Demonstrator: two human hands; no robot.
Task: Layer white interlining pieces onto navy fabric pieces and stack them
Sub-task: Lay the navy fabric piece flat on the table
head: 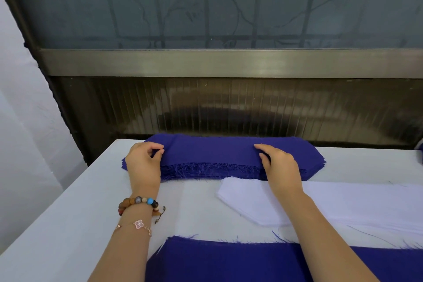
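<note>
A thick stack of navy fabric pieces [212,155] with frayed front edges lies at the far side of the white table [68,213]. My left hand [144,162] pinches the top navy piece near its left end between thumb and fingers. My right hand [278,167] has curled fingers on the top navy piece near the right end. A stack of white interlining pieces [343,204] lies in the middle right, under my right forearm. Close to me lies another navy piece [229,263], with white edges showing under its far side.
A dark metal-framed window and ribbed panel [229,107] rise right behind the table's far edge. A white wall [23,121] stands at the left. Bare tabletop shows at the left and in the middle between the stacks.
</note>
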